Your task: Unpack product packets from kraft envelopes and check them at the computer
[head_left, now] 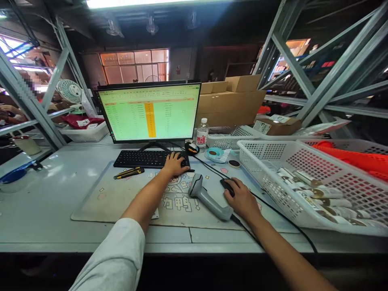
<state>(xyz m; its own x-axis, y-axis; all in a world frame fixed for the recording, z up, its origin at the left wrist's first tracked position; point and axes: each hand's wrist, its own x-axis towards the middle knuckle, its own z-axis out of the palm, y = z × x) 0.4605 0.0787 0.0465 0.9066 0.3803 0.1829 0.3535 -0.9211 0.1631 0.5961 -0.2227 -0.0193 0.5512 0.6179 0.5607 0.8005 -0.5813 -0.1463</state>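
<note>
My left hand point(176, 164) rests with its fingers on the right end of a black computer keyboard point(145, 159). My right hand point(241, 198) is closed over a black computer mouse point(227, 187) on the printed desk mat point(121, 202). Between my hands, a grey handheld barcode scanner point(206, 197) lies on its side on the mat, with its cable running off to the right. A green-lit monitor point(148, 113) showing a spreadsheet stands behind the keyboard.
A white plastic basket point(266, 153) of small packaged rolls sits at right. A water bottle point(202, 135), a tape roll point(214, 153), and two yellow utility knives point(129, 173) lie on the desk. Cardboard boxes point(230, 101) stand behind, and steel shelving point(303, 76) rises at right.
</note>
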